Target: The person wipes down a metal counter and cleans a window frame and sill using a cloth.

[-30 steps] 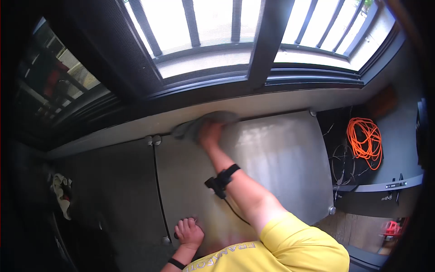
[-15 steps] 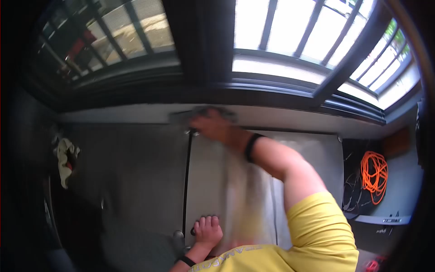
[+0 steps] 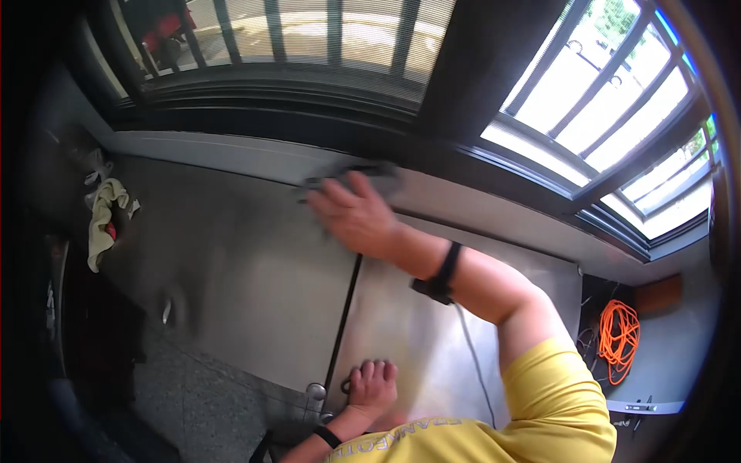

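Observation:
My right hand [image 3: 356, 216] is stretched across the metal tabletops and presses on a grey cloth [image 3: 378, 181], blurred by motion. The cloth lies at the light ledge under the window, by the far edge of the tables. Near my body, my left hand [image 3: 373, 388] rests on the right metal tabletop [image 3: 440, 347] with its fingers curled. A small dark ring [image 3: 346, 385] shows beside its thumb; the rest of whatever it belongs to is hidden.
The left metal tabletop [image 3: 255, 270] meets the right one at a dark gap. A pale green cloth [image 3: 104, 224] lies at its left end. A coiled orange cable [image 3: 618, 339] is at the right. Barred windows [image 3: 602, 85] stand behind the ledge.
The view has turned and shifted, so the windows and tables appear tilted. My right hand and the grey cloth have moved left along the ledge. The left hand keeps its place near the gap.

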`<action>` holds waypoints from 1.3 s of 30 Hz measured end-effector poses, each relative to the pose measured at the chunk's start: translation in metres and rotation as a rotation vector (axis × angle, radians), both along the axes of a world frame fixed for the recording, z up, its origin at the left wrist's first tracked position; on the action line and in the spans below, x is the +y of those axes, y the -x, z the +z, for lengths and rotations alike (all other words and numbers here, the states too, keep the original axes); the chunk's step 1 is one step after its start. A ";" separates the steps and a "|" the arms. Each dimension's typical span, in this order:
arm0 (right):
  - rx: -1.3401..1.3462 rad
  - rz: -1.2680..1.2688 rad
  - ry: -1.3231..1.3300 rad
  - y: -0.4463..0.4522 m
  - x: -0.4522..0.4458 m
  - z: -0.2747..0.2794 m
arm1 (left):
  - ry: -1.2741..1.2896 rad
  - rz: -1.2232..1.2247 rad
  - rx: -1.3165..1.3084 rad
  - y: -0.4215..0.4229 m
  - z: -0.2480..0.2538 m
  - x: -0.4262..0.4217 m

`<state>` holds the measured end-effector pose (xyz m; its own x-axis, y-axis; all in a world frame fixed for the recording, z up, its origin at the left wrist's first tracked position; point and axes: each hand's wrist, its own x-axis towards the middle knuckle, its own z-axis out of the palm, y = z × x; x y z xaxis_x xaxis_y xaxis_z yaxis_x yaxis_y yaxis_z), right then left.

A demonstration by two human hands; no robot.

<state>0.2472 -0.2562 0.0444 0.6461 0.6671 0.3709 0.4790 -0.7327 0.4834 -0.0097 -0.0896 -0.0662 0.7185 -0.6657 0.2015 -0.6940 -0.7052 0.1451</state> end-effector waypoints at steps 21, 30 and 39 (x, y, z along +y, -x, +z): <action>0.399 -0.650 0.225 0.124 -0.178 -0.074 | 0.150 -0.070 0.158 -0.008 0.011 0.010; 0.251 -0.462 0.053 0.076 -0.072 0.014 | 0.116 -0.075 0.090 -0.007 0.008 0.009; 0.129 -0.229 0.156 0.051 -0.151 -0.038 | 0.071 -0.059 0.098 -0.006 0.004 0.007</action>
